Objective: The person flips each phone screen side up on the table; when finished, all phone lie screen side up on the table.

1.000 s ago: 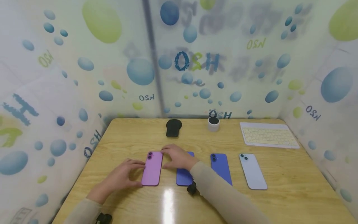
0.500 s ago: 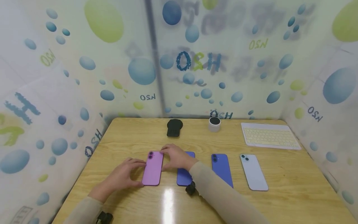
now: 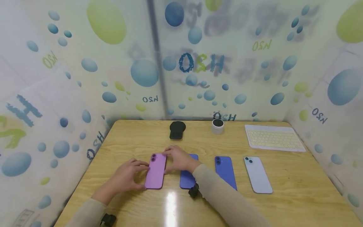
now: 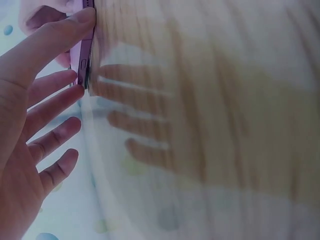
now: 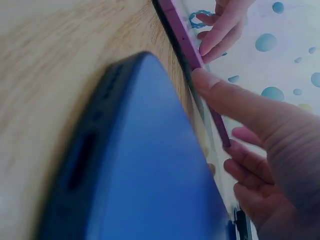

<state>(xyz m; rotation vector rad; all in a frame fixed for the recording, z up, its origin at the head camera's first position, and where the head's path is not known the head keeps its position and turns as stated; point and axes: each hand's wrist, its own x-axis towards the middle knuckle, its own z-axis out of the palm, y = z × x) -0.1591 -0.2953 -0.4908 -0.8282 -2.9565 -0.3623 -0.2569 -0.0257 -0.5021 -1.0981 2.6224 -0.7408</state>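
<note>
A pink smartphone (image 3: 155, 171) lies back up on the wooden table, its camera lenses toward the far side. My left hand (image 3: 124, 176) holds its left side, thumb at the near corner and fingertips farther up the edge. In the left wrist view, the other fingers of that hand (image 4: 30, 105) spread beside the phone's end. My right hand (image 3: 180, 159) reaches over a blue smartphone (image 3: 187, 180) and holds the pink one's right side, index finger at the far corner and thumb along the edge. The right wrist view shows this thumb (image 5: 225, 95) against the pink phone's edge (image 5: 182, 35).
Farther right lie a second blue smartphone (image 3: 226, 173), partly under the right sleeve, and a pale blue smartphone (image 3: 258, 176). Along the back stand a black stand-like object (image 3: 177, 130), a white cylinder with a dark top (image 3: 217, 126) and a white keyboard (image 3: 274, 138). Patterned curtains enclose the table (image 3: 306, 195).
Both hands keep their places at the pink smartphone's edges, and the phone stays where it lies. The whole head view has shifted slightly.
</note>
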